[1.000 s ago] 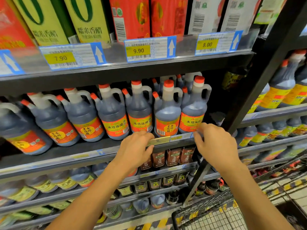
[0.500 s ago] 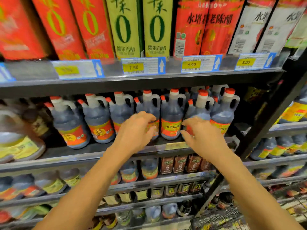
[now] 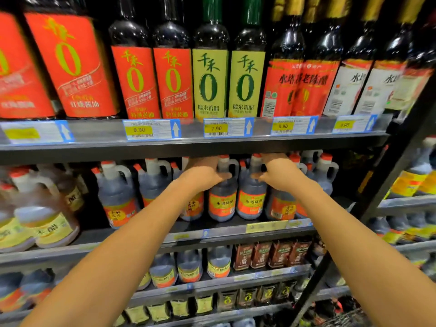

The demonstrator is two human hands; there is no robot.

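Currently the left hand [image 3: 203, 173] is being laid over the neck of a dark plastic vinegar jug with an orange label [image 3: 194, 206], with its thumb set against a neighbouring white-handled, red-capped jug [image 3: 223, 201]. The right hand [image 3: 282, 172] is being laid likewise over another dark orange-labelled jug [image 3: 280, 206], thumb beside a second white-handled jug [image 3: 251, 201]. All four are being borne upright by the grey metal shelf [image 3: 141, 234]. The fingertips are being hidden under the upper shelf's edge [image 3: 188, 147], so whether either hand is gripping cannot be told.
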